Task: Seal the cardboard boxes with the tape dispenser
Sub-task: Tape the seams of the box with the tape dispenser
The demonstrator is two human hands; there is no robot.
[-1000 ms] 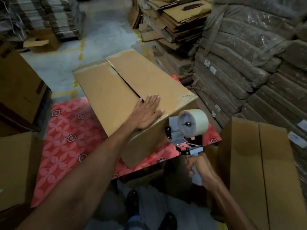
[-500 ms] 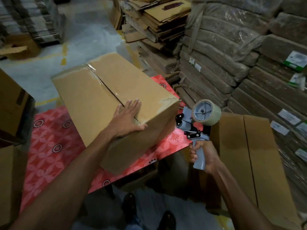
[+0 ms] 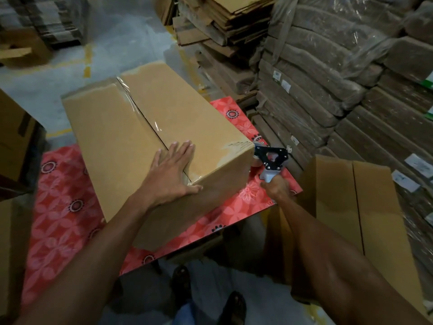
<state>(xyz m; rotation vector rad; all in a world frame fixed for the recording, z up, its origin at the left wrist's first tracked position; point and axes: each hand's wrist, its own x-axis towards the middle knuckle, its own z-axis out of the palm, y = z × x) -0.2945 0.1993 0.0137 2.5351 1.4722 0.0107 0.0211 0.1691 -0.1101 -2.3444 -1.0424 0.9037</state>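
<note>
A large brown cardboard box (image 3: 178, 113) lies on a red flowered table (image 3: 63, 202). Clear tape runs along its top centre seam. My left hand (image 3: 168, 174) presses flat on the box top near the front edge, fingers straight, thumb at the corner edge. My right hand (image 3: 276, 187) grips the grey handle of the tape dispenser (image 3: 270, 158). The dispenser's black frame sits against the box's right front corner, low at the side face. Its tape roll is mostly hidden behind the frame.
A second closed cardboard box (image 3: 351, 207) stands at my right, close to my right arm. Wrapped bundles of flat cardboard (image 3: 339, 78) are stacked at the right and back. More boxes (image 3: 11, 137) stand at the left. My feet (image 3: 232, 308) show below the table edge.
My right hand has lowered the tape dispenser from beside the box to its right front corner. My left hand stayed flat on the box top. The view shifted slightly.
</note>
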